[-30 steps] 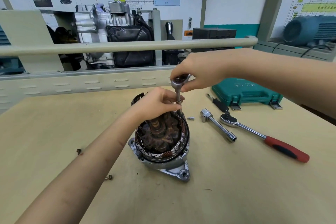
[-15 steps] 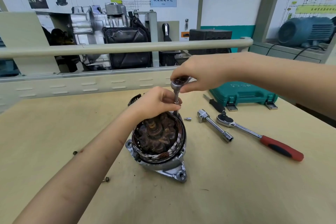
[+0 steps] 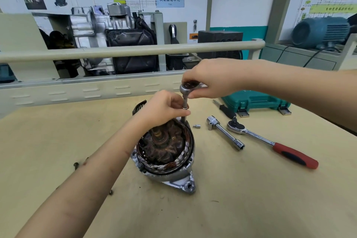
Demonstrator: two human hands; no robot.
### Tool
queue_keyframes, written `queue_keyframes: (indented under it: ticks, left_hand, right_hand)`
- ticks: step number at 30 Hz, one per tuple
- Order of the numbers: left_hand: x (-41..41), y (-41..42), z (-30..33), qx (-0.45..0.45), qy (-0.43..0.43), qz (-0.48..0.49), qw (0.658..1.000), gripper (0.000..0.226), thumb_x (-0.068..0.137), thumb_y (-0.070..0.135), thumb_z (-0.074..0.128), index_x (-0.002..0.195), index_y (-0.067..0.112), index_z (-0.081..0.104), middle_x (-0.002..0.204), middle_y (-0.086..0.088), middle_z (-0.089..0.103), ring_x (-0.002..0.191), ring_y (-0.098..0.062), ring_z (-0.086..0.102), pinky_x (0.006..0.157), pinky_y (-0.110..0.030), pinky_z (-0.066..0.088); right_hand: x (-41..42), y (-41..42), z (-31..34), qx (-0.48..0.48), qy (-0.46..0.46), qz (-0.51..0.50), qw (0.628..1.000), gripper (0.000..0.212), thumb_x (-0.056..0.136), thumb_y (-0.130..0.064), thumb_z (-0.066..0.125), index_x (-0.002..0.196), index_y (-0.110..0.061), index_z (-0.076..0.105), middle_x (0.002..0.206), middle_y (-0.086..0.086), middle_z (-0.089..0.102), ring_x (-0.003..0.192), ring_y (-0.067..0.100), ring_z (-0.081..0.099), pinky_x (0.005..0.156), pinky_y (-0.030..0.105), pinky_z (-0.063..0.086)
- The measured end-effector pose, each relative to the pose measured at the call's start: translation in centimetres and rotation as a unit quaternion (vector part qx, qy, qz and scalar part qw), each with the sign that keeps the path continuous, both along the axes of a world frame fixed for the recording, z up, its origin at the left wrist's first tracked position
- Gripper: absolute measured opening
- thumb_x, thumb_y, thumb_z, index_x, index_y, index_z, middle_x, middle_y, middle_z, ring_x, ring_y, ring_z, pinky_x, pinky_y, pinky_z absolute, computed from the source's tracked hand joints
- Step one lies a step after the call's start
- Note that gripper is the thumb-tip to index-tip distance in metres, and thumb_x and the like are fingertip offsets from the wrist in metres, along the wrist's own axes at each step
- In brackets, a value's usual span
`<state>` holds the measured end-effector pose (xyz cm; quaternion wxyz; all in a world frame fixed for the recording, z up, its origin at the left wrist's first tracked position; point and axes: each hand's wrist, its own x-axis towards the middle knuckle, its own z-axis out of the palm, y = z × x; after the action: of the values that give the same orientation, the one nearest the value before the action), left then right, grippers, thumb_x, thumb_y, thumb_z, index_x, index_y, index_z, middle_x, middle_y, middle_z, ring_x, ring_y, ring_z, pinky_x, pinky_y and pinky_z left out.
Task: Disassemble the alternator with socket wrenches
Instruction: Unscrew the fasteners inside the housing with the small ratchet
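The alternator [image 3: 166, 152] has shiny copper wire around rusty brown metal, in a dull grey metal shell. Right of the alternator lie a shiny steel bar [image 3: 225, 135] and a shiny wrench [image 3: 270, 144] with a red and black rubbery grip. The surface [image 3: 251, 199] looks like smooth, matt, scuffed pale wood.

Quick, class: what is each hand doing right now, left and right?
Left hand: grip closed round the extension bar above the alternator.
Right hand: grip closed on the ratchet head on top of that bar.

Head view, forward-down, seemingly close over workbench [image 3: 251, 199]
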<state>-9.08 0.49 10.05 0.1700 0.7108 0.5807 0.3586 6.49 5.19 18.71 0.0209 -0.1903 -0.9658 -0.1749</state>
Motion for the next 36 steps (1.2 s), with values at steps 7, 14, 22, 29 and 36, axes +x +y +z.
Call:
queue_keyframes:
  ticks: [7, 14, 22, 29, 36]
  left_hand:
    - [0.1, 0.0, 0.1, -0.008, -0.001, -0.011, 1.000, 0.011, 0.077, 0.013, 0.073, 0.077, 0.019, 0.063, 0.078, 0.009, 0.065, 0.070, 0.003, 0.060, 0.071, -0.010, 0.048]
    - [0.0, -0.2, -0.3, 0.028, 0.030, 0.037, 0.998, 0.019, 0.075, 0.020, 0.075, 0.065, 0.023, 0.060, 0.071, 0.001, 0.068, 0.066, -0.008, 0.062, 0.065, -0.015, 0.047]
    - [-0.4, -0.5, -0.3, -0.013, -0.040, -0.029, 0.999, 0.017, 0.079, 0.009, 0.070, 0.073, 0.023, 0.064, 0.094, 0.000, 0.069, 0.082, -0.006, 0.065, 0.080, -0.016, 0.051]
    - [0.0, 0.2, -0.1, 0.035, 0.065, 0.059, 0.996, 0.019, 0.076, 0.029, 0.073, 0.066, 0.016, 0.064, 0.063, 0.008, 0.061, 0.060, 0.000, 0.055, 0.055, -0.013, 0.041]
    - [-0.3, -0.1, -0.1, -0.005, 0.001, 0.006, 1.000, 0.016, 0.080, 0.014, 0.070, 0.069, 0.022, 0.062, 0.084, 0.001, 0.069, 0.067, 0.005, 0.059, 0.066, -0.008, 0.047]
  right_hand:
    - [-0.6, -0.3, -0.2, -0.022, 0.024, -0.006, 0.999, 0.027, 0.088, -0.041, 0.052, 0.078, -0.016, 0.048, 0.065, -0.009, 0.044, 0.057, 0.005, 0.039, 0.052, 0.026, 0.029]
    - [-1.3, -0.7, 0.0, 0.052, -0.006, -0.012, 0.999, 0.038, 0.089, -0.051, 0.045, 0.085, -0.014, 0.050, 0.065, -0.006, 0.043, 0.057, 0.008, 0.040, 0.048, 0.026, 0.030]
    - [-1.6, -0.5, 0.1, -0.070, 0.016, -0.003, 0.997, 0.042, 0.090, -0.037, 0.053, 0.125, -0.014, 0.049, 0.109, 0.000, 0.060, 0.091, 0.013, 0.054, 0.071, 0.019, 0.040]
    - [-2.3, -1.0, 0.2, 0.070, 0.027, -0.048, 0.996, 0.050, 0.086, -0.057, 0.045, 0.061, -0.014, 0.044, 0.057, -0.001, 0.045, 0.052, 0.012, 0.039, 0.045, 0.026, 0.029]
    - [-2.0, -0.8, 0.4, 0.010, 0.012, -0.025, 1.000, 0.036, 0.089, -0.047, 0.050, 0.086, -0.011, 0.057, 0.065, -0.006, 0.046, 0.057, 0.006, 0.040, 0.051, 0.026, 0.035]
